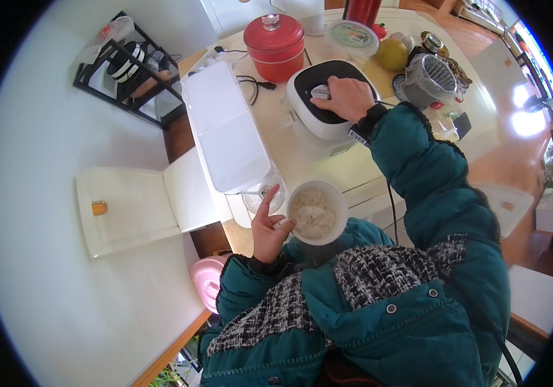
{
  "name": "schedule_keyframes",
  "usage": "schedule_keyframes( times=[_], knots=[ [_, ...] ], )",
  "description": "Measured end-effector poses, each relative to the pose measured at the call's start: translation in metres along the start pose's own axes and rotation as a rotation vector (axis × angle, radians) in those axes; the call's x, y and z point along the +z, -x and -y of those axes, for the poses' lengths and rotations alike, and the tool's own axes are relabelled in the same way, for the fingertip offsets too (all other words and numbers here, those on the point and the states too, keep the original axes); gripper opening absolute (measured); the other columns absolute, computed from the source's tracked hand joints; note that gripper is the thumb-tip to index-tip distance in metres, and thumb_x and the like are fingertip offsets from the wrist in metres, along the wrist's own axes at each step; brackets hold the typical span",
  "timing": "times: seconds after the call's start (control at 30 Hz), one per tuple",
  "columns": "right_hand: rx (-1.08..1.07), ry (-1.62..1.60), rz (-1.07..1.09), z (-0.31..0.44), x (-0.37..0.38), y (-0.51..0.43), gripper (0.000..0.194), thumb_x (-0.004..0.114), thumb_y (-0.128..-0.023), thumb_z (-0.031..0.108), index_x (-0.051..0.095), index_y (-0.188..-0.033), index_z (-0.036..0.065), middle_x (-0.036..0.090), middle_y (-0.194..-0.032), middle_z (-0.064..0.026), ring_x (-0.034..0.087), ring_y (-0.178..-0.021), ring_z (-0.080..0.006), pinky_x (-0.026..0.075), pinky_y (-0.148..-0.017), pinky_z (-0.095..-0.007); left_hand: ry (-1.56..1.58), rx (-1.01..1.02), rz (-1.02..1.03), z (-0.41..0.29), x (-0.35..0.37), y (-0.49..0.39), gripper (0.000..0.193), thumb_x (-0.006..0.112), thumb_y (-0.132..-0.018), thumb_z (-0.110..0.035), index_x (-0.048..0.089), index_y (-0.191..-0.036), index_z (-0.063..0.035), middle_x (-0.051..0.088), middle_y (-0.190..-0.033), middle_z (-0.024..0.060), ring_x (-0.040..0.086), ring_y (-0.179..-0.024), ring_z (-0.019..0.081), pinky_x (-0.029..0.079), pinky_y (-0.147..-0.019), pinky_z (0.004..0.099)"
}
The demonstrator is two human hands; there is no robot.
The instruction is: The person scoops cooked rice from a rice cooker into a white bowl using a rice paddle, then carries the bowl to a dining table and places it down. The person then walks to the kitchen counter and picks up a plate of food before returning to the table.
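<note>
My left hand [270,231] holds a white mug [341,213] by its handle, close to my body, with the index finger stretched out. Cooked white rice [312,213] fills much of the mug. My right hand [351,98] reaches over a white rice cooker [303,116] with a black top [305,80]. Its thumb and fingers close around a pale grey handle-like piece [320,92] at the middle of that top. The fingers partly hide this piece. A round clear glass dish [276,200] lies just beyond my left fingertip, at the table's near edge.
Left of the cooker lies a long white lidded box [230,126]. Behind stand a red lidded pot [276,48] and a clear tub with a printed lid [352,36]. A yellow fruit [392,54] and a grey bag-lined bin [426,82] sit rightward. Dark cord [255,87] lies near the pot.
</note>
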State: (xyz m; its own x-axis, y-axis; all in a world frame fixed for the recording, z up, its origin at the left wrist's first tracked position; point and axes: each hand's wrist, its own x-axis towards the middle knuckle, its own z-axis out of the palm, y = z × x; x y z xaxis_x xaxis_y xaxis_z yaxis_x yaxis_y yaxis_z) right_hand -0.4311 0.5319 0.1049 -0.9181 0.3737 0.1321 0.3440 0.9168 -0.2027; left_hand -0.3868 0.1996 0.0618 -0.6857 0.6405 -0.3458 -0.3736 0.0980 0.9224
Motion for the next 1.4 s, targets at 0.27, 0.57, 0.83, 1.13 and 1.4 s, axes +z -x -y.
schedule_keyframes(
  times=[0.27, 0.57, 0.83, 1.13, 1.4],
  knots=[
    [-0.071, -0.052, 0.005, -0.004, 0.002, 0.011, 0.053, 0.062, -0.086, 0.054, 0.062, -0.092, 0.001, 0.068, -0.087, -0.02, 0.065, -0.083, -0.0363, 0.051, -0.073, -0.0443, 0.063, 0.043, -0.023, 0.011, 0.004, 0.001, 0.08, 0.061, -0.076, 0.011, 0.034, -0.149, -0.008, 0.07, -0.088, 0.006, 0.063, -0.069, 0.0077, 0.048, -0.062, 0.0186],
    [-0.072, -0.338, -0.029, -0.024, -0.014, 0.032, 0.034, 0.061, -0.092, 0.033, 0.06, -0.108, 0.003, 0.067, -0.096, -0.0191, 0.063, -0.091, -0.0364, 0.05, -0.077, -0.0421, -0.087, -0.038, -0.07, 0.011, 0.023, 0.006, 0.08, 0.06, -0.074, 0.01, 0.037, -0.148, -0.0096, 0.063, -0.07, -0.0002, 0.051, -0.056, 0.0034, 0.039, -0.054, 0.017],
    [0.158, -0.405, -0.347, -0.054, -0.081, 0.108, 0.032, 0.055, -0.099, 0.034, 0.065, -0.114, 0.007, 0.052, -0.068, -0.0062, 0.046, -0.061, -0.0161, 0.039, -0.057, -0.0294, -0.04, 0.065, -0.006, 0.005, 0.024, 0.01, 0.075, 0.057, -0.078, 0.006, 0.035, -0.148, -0.0069, 0.056, -0.065, -0.0034, 0.043, -0.054, 0.0021, 0.032, -0.051, 0.017],
    [0.13, -1.106, -1.079, 0.028, -0.097, 0.279, 0.062, 0.026, -0.101, 0.056, 0.059, -0.104, 0.003, 0.051, -0.077, -0.0038, 0.044, -0.067, -0.0121, 0.036, -0.063, -0.0272, 0.087, 0.121, 0.216, 0.015, -0.009, 0.034, 0.077, 0.059, -0.077, -0.002, 0.03, -0.148, -0.0026, 0.068, -0.094, 0.0092, 0.051, -0.062, 0.0066, 0.037, -0.054, 0.0179],
    [0.308, -1.163, -1.02, 0.093, -0.134, 0.425, 0.071, 0.021, -0.098, 0.066, 0.053, -0.078, 0.006, 0.047, -0.071, -0.0019, 0.043, -0.061, -0.0113, 0.035, -0.056, -0.0251, 0.064, 0.055, 0.526, 0.005, 0.007, 0.069, 0.077, 0.053, -0.078, 0.003, 0.025, -0.149, -0.0034, 0.069, -0.09, 0.0182, 0.065, -0.073, 0.0174, 0.05, -0.063, 0.0243]
  ],
)
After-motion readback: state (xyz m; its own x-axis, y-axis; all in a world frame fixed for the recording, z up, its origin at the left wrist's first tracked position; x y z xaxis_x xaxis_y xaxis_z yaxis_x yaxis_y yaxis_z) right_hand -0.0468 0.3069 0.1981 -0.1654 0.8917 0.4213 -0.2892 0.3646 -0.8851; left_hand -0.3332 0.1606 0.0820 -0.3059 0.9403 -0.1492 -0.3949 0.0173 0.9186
